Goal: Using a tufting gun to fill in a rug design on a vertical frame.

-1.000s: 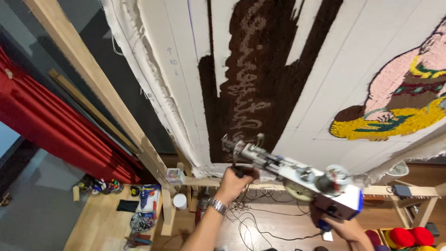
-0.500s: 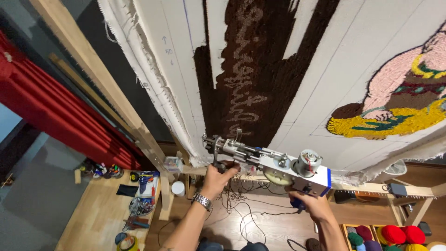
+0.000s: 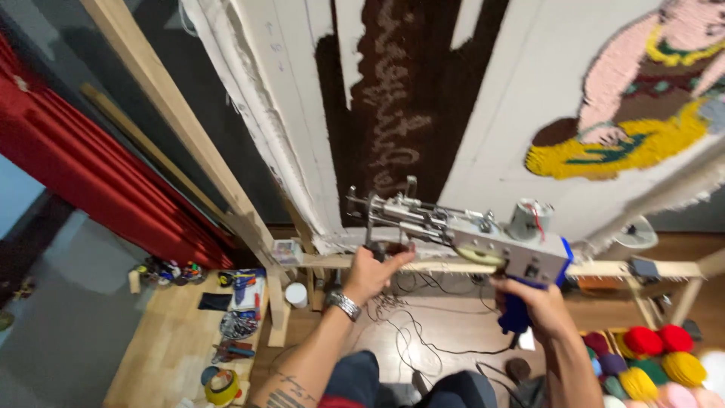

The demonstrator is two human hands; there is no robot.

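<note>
Since the earlier frames, both hands and the tufting gun (image 3: 468, 238) have dropped toward the bottom edge of the stretched cloth, and the gun's tip now sits at the foot of the dark brown tufted patch (image 3: 408, 98). Nearest, at lower centre, the left hand (image 3: 374, 272), with a metal watch (image 3: 343, 304) on its wrist, closes around the gun's front handle. At lower right, the right hand (image 3: 532, 306) wraps tight around the blue rear grip. Below them, black cables (image 3: 423, 340) trail over the wooden floor, with coloured yarn balls (image 3: 653, 359) in the lower right corner. Beyond, the white backing cloth (image 3: 521, 98) fills the upper frame on its wooden frame (image 3: 174, 113), beside a red curtain (image 3: 83, 181) at left.
</note>
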